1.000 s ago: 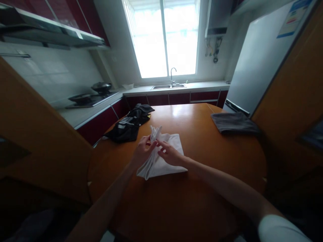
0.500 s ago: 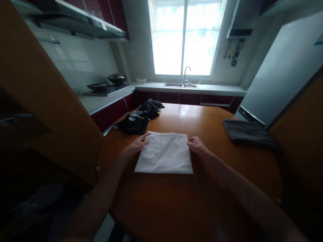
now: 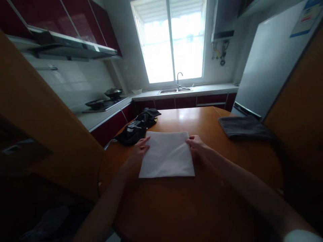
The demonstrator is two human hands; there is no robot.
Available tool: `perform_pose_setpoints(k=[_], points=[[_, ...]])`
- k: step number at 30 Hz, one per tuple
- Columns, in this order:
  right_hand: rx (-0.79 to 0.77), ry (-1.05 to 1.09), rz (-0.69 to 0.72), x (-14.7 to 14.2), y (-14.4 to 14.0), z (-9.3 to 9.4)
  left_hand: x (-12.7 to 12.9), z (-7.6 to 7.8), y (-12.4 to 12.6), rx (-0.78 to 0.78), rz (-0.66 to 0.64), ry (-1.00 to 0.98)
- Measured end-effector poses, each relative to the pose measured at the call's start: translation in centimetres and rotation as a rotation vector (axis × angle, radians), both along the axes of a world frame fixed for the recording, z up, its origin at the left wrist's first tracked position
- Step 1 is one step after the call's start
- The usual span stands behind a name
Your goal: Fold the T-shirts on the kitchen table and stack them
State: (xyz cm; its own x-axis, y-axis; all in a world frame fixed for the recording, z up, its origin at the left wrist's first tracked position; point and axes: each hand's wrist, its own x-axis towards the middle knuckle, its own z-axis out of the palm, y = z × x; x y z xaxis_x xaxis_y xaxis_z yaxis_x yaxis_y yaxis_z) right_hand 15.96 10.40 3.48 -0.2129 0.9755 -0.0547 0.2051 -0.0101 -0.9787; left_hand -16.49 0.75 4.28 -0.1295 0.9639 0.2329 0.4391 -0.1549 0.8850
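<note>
A white folded cloth (image 3: 168,156) lies in front of me on the brown wooden table (image 3: 176,201), nearly square, with faint creases toward its right side. At its upper left edge my left hand (image 3: 140,149) grips the fabric between thumb and fingers. On the opposite side, my right hand (image 3: 196,143) pinches the upper right edge, fingers curled. The hands' undersides are hidden.
Black crumpled clothing (image 3: 138,126) lies at the table's far left. A dark grey folded cloth (image 3: 244,127) is at the right, near the fridge (image 3: 267,64). Beyond the table are a sink (image 3: 175,90) and a stove with pans (image 3: 113,93).
The view has tilted and shifted, so the room appears moved left. The white cloth looks smoother, and both hands remain at its sides.
</note>
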Motion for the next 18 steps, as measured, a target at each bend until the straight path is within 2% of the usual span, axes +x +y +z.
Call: perform_pose_setpoints(k=[3, 8, 13, 18], points=[[0.068, 0.068, -0.037, 3.8, 0.6, 0.9, 2.5, 0.9, 0.9, 0.136, 0.007, 0.126], [0.332, 0.127, -0.120, 12.5, 1.7, 2.2, 9.1, 1.5, 4.4, 0.364, -0.001, 0.301], [0.391, 0.103, -0.282, 22.2, 2.5, 3.1, 18.0, 1.0, 9.7, 0.686, -0.096, 0.312], [0.495, 0.030, -0.495, 31.0, 4.3, 4.3, 28.0, 0.5, 14.6, 0.825, -0.185, 0.237]])
